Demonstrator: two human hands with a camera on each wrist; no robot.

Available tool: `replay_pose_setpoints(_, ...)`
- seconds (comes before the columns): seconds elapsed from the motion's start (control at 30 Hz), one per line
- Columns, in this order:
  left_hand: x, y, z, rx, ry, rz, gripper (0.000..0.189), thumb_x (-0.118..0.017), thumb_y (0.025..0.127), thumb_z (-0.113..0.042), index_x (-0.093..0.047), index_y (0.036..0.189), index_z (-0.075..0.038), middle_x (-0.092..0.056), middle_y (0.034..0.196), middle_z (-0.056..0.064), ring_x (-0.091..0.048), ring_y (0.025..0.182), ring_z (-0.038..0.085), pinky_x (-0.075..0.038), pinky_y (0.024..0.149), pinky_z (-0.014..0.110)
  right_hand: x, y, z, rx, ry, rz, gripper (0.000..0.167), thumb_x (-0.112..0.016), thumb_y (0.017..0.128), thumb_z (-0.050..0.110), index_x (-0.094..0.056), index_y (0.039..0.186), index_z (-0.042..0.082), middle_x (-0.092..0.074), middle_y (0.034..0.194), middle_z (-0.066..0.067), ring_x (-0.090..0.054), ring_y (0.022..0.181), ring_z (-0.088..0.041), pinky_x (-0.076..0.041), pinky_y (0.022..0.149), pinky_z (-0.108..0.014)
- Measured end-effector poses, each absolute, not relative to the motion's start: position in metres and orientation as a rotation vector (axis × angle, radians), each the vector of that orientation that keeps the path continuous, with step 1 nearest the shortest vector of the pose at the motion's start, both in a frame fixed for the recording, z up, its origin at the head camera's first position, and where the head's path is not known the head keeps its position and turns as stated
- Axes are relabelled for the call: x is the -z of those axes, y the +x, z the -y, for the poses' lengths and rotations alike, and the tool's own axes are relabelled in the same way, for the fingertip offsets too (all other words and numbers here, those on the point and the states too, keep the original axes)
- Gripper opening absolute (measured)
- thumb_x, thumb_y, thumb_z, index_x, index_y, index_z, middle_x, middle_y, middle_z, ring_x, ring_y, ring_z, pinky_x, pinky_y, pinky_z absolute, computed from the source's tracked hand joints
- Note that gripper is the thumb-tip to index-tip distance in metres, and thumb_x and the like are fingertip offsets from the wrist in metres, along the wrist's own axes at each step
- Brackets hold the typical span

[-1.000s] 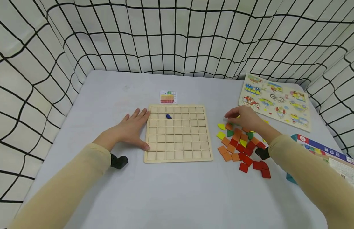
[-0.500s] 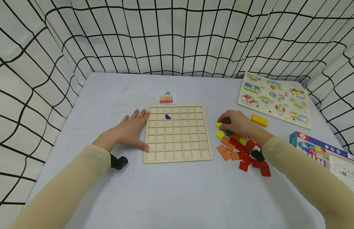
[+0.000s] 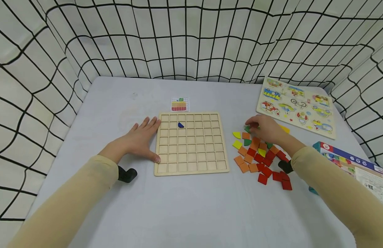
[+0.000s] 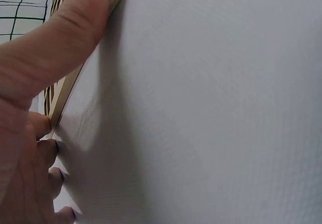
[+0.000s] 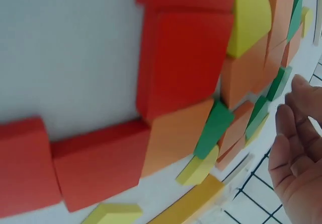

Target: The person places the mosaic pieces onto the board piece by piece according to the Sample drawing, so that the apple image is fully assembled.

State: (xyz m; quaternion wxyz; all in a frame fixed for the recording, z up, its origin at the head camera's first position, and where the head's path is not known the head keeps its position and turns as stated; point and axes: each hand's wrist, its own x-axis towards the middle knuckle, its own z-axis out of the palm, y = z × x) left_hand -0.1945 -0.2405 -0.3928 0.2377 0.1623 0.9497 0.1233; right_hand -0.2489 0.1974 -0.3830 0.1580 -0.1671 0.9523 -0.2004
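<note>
My left hand (image 3: 134, 141) lies spread with straight fingers along the left edge of a wooden grid board (image 3: 191, 168). Its thumb (image 4: 65, 38) touches the board's side in the left wrist view. A small dark blue piece (image 3: 180, 125) lies in the upper part of the grid. To the right, my right hand (image 3: 265, 129) hovers over a loose pile of coloured pieces, fingers loosely curled and nothing held. Its fingertips are right beside a green piece (image 3: 247, 128). Orange squares (image 3: 239, 160), red squares (image 3: 262, 179) and yellow pieces (image 3: 236, 135) lie around.
A printed pattern card (image 3: 180, 104) lies behind the board. A vehicle picture puzzle (image 3: 298, 106) sits at the back right, with a yellow block (image 3: 285, 129) partly behind the right hand. A colourful box (image 3: 355, 168) lies at the right. Black netting (image 3: 191, 38) encloses the table.
My right hand reaches left over the nearer yellow and green pieces, then draws back right, uncovering green pieces at the pile's far edge. The left hand stays at the board.
</note>
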Motion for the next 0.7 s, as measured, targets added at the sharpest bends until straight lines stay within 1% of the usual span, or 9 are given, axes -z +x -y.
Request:
replay_pose_setpoints(0.17,0.394,-0.195,0.241,-0.343,0.444,-2.600,0.143,-0.087,0.067,-0.065,-0.003,0.163,0.000,0.003,0.172,0.023,0.007,0.158,0.046,-0.002,0.123,0.072,0.384,-0.252,-0.201,0.522,-0.480,-2.708,0.033,-0.065,0.098,0.004,-0.065,0.131,-0.001,-0.067,0.120,-0.020,-0.058,0.107,-0.033,-0.054,0.097,-0.050)
replay_pose_setpoints(0.33,0.395,-0.195,0.242,-0.355,0.439,-2.597,0.143,-0.087,0.067,-0.064,-0.003,0.163,0.000,0.003,0.172,0.022,0.007,0.158,0.046,-0.001,0.123,0.072,0.384,-0.253,-0.202,0.516,-0.511,-2.692,0.036,-0.067,0.096,0.003,-0.065,0.132,0.000,-0.067,0.122,-0.021,-0.059,0.108,-0.035,-0.054,0.099,-0.051)
replay_pose_setpoints(0.43,0.396,-0.195,0.242,-0.357,0.437,-2.597,0.144,-0.088,0.067,-0.065,-0.003,0.164,0.000,0.003,0.172,0.022,0.008,0.158,0.045,-0.001,0.123,0.072,0.382,-0.250,-0.202,0.528,-0.520,-2.691,0.034,-0.068,0.096,0.005,-0.067,0.130,0.002,-0.068,0.121,-0.019,-0.059,0.108,-0.033,-0.054,0.098,-0.050)
replay_pose_setpoints(0.57,0.397,-0.196,0.243,-0.354,0.438,-2.599,0.145,-0.087,0.066,-0.066,-0.003,0.164,-0.001,0.004,0.172,0.021,0.008,0.158,0.045,0.000,0.123,0.072,0.380,-0.239,-0.200,0.537,-0.543,-2.632,0.024,-0.073,0.095,0.011,-0.073,0.118,0.006,-0.071,0.114,-0.012,-0.060,0.102,-0.028,-0.057,0.091,-0.041)
replay_pose_setpoints(0.63,0.397,-0.196,0.243,-0.347,0.438,-2.602,0.144,-0.088,0.066,-0.065,-0.003,0.164,-0.001,0.004,0.172,0.021,0.008,0.158,0.045,-0.001,0.123,0.072,0.381,-0.233,-0.199,0.534,-0.553,-2.600,0.025,-0.076,0.093,0.016,-0.073,0.116,0.007,-0.072,0.111,-0.009,-0.061,0.099,-0.024,-0.058,0.088,-0.037)
replay_pose_setpoints(0.7,0.398,-0.197,0.242,-0.338,0.435,-2.601,0.144,-0.088,0.066,-0.065,-0.002,0.164,-0.001,0.004,0.172,0.021,0.008,0.158,0.045,0.000,0.123,0.071,0.383,-0.228,-0.198,0.515,-0.568,-2.603,0.028,-0.078,0.092,0.017,-0.073,0.117,0.007,-0.072,0.109,-0.007,-0.061,0.097,-0.022,-0.059,0.086,-0.035)
